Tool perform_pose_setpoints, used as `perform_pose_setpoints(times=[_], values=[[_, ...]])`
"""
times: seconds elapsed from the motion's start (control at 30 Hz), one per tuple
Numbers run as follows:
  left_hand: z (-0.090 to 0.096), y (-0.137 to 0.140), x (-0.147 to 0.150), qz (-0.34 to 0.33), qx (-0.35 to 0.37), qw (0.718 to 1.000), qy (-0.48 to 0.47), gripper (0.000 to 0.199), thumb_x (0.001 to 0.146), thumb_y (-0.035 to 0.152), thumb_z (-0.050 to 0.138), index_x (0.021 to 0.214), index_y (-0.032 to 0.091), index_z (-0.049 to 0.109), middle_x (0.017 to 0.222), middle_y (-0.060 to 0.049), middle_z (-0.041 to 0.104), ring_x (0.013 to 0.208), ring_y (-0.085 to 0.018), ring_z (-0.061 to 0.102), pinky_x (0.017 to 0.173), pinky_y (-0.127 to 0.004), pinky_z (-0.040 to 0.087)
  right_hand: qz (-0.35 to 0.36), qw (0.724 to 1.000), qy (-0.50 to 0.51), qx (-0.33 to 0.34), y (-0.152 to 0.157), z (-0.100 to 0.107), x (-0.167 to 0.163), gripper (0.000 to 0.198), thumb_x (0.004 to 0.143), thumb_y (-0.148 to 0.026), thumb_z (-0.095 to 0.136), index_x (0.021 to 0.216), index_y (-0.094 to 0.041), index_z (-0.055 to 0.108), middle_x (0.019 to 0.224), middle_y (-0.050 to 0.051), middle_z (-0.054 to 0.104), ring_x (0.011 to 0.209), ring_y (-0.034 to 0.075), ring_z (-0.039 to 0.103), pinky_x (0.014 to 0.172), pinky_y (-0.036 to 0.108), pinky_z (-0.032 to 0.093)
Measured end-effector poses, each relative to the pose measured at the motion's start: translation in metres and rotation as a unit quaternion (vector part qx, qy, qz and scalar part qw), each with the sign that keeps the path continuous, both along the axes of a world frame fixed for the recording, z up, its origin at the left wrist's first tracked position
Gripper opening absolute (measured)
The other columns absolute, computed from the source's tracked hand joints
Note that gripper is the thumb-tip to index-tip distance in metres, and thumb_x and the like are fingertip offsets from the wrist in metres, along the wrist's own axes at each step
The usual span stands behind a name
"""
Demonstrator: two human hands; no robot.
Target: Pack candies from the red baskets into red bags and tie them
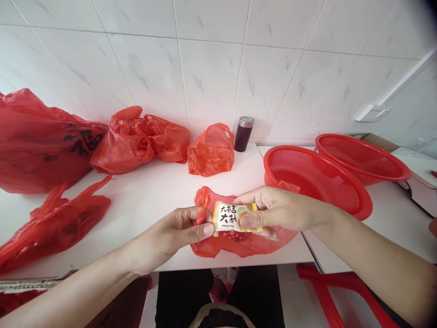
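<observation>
My right hand [273, 210] pinches a small white and yellow snack packet [229, 216] with black printed characters, held just above a red plastic bag [239, 243] at the table's front edge. My left hand [174, 232] grips the left rim of that same bag, its thumb tip touching the packet's left end. The bag's mouth is pulled apart between the two hands.
Several other red plastic bags [211, 150] lie along the white table [153, 191] toward the tiled wall. A dark flask [243, 133] stands at the back. Two red mesh baskets [317, 180] sit to the right. A red stool [327, 291] stands below.
</observation>
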State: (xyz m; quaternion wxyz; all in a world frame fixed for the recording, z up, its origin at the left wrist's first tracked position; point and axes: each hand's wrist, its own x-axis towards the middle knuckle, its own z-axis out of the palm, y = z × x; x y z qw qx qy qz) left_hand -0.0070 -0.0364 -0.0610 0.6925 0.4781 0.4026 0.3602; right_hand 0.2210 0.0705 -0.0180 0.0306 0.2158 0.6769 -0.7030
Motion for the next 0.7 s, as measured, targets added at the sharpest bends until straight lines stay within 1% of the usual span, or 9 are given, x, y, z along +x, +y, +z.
perform_pose_setpoints(times=[0.2, 0.3, 0.37, 0.43, 0.53, 0.6, 0.7], values=[[-0.002, 0.0, 0.0, 0.011, -0.002, 1.0, 0.012, 0.021, 0.086, 0.037, 0.064, 0.089, 0.016, 0.063, 0.086, -0.001, 0.061, 0.08, -0.012, 0.049, 0.077, -0.025, 0.038, 0.0, 1.0, 0.0, 0.002, 0.001, 0.0, -0.001, 0.043, 0.086, -0.043, 0.066, 0.117, -0.014, 0.062, 0.074, -0.001, 0.056, 0.052, 0.004, 0.048, 0.051, 0.017, 0.044], [-0.003, 0.001, 0.0, 0.02, 0.008, 0.999, 0.025, 0.023, 0.085, 0.039, 0.064, 0.084, 0.017, 0.061, 0.083, -0.001, 0.058, 0.079, -0.013, 0.048, 0.078, -0.027, 0.039, -0.005, 1.0, -0.006, 0.012, 0.001, 0.0, -0.001, 0.042, 0.086, -0.043, 0.065, 0.117, -0.014, 0.062, 0.074, -0.001, 0.056, 0.053, 0.005, 0.048, 0.051, 0.018, 0.044], [-0.003, 0.003, 0.0, 0.03, 0.018, 0.998, 0.046, 0.024, 0.085, 0.041, 0.063, 0.081, 0.017, 0.059, 0.078, 0.0, 0.055, 0.075, -0.014, 0.047, 0.075, -0.027, 0.039, -0.016, 0.999, -0.014, 0.034, 0.0, 0.0, -0.001, 0.042, 0.087, -0.042, 0.065, 0.119, -0.015, 0.06, 0.073, -0.001, 0.056, 0.054, 0.006, 0.049, 0.053, 0.019, 0.044], [-0.003, 0.004, 0.0, 0.041, 0.034, 0.996, 0.075, 0.026, 0.086, 0.042, 0.062, 0.078, 0.018, 0.057, 0.074, 0.002, 0.051, 0.07, -0.013, 0.043, 0.069, -0.025, 0.038, -0.035, 0.996, -0.029, 0.074, -0.003, 0.0, -0.002, 0.042, 0.088, -0.043, 0.063, 0.12, -0.017, 0.057, 0.072, -0.002, 0.056, 0.057, 0.007, 0.051, 0.056, 0.02, 0.046], [-0.003, 0.007, -0.001, 0.046, 0.057, 0.992, 0.099, 0.027, 0.088, 0.041, 0.059, 0.075, 0.018, 0.055, 0.071, 0.004, 0.047, 0.066, -0.011, 0.037, 0.065, -0.023, 0.035, -0.061, 0.989, -0.055, 0.122, -0.007, -0.001, -0.002, 0.039, 0.089, -0.044, 0.062, 0.117, -0.018, 0.056, 0.075, -0.001, 0.059, 0.061, 0.009, 0.056, 0.059, 0.022, 0.049], [-0.004, 0.009, -0.001, 0.045, 0.065, 0.992, 0.096, 0.026, 0.089, 0.04, 0.058, 0.076, 0.018, 0.056, 0.071, 0.004, 0.048, 0.067, -0.01, 0.039, 0.066, -0.023, 0.036, -0.068, 0.988, -0.058, 0.123, -0.009, -0.001, -0.003, 0.036, 0.089, -0.042, 0.062, 0.115, -0.018, 0.056, 0.082, 0.001, 0.061, 0.065, 0.01, 0.059, 0.062, 0.024, 0.051], [-0.006, 0.011, -0.002, 0.044, 0.064, 0.994, 0.08, 0.022, 0.09, 0.039, 0.057, 0.082, 0.019, 0.06, 0.078, 0.003, 0.056, 0.073, -0.012, 0.048, 0.071, -0.024, 0.04, -0.068, 0.992, -0.037, 0.104, -0.008, -0.002, -0.002, 0.034, 0.088, -0.037, 0.063, 0.114, -0.017, 0.057, 0.089, 0.003, 0.063, 0.07, 0.011, 0.063, 0.066, 0.026, 0.054]])
